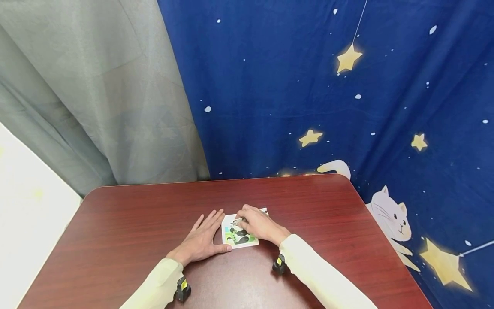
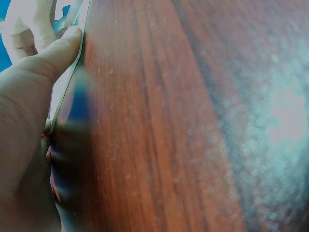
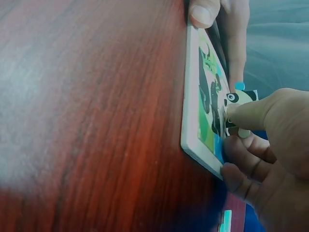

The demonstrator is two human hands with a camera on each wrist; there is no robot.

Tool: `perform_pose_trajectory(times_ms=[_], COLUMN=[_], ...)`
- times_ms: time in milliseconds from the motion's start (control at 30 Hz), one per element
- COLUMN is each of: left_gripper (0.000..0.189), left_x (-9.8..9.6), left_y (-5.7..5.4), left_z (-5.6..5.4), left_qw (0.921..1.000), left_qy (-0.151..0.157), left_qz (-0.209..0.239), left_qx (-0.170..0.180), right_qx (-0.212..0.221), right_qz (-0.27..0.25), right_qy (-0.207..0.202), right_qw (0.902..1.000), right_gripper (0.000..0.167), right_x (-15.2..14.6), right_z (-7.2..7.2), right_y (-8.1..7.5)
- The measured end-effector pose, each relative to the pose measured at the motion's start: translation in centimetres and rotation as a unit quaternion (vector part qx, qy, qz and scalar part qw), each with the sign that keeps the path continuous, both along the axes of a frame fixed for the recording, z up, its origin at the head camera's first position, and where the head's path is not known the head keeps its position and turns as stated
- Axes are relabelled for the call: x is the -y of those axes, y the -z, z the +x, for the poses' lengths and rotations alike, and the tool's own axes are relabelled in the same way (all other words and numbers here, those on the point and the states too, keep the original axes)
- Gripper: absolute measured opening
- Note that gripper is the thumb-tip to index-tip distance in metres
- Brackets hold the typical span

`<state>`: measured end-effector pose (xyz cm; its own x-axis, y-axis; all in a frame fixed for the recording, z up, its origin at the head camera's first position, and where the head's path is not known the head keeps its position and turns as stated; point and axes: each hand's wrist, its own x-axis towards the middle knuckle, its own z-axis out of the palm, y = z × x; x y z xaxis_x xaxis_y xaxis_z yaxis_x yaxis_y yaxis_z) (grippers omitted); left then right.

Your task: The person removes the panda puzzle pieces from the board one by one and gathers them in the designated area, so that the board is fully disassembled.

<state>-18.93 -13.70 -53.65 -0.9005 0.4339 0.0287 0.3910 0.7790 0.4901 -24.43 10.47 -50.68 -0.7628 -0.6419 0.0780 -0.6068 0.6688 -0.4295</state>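
A small white-framed picture puzzle board [image 1: 240, 246] with a panda on green lies on the table. My left hand [image 1: 200, 241] rests at its left side with fingers extended. The left thumb [image 2: 67, 46] presses on the board's near left corner, and the fingertips lie along the left edge. Over the board, my right hand [image 1: 257, 222] pinches a puzzle piece [image 3: 248, 94] printed with a panda's eye and black ear, between thumb and fingers. The piece is tilted up from the picture. Other fingers of the right hand touch the board's edge in the right wrist view.
The dark red wooden table [image 1: 127, 223] stretches around the board. Behind it hang a grey curtain [image 1: 104, 86] and a blue curtain [image 1: 270, 86] with stars and a cat. A light-coloured printed bit [image 3: 225, 220] shows beyond the board's corner in the right wrist view.
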Motion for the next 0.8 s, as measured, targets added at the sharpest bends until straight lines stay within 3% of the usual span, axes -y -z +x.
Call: perform_pose_trajectory(times_ms=[267, 800], left_gripper=[0.110, 0.112], left_x=[-0.3, -0.3], left_y=[-0.9, -0.9], left_z=[0.1, 0.1], left_qw=[0.9988, 0.9991], left_qy=[-0.001, -0.004], left_qz=[-0.041, -0.031], left_qx=[0.027, 0.027], right_qx=[0.008, 0.049], right_qz=[-0.019, -0.080], right_qy=[0.016, 0.072], right_qw=[0.9996, 0.9929], right_gripper=[0.020, 0.012], right_x=[-0.5, -3.0], right_z=[0.2, 0.4], right_y=[-0.8, -1.8])
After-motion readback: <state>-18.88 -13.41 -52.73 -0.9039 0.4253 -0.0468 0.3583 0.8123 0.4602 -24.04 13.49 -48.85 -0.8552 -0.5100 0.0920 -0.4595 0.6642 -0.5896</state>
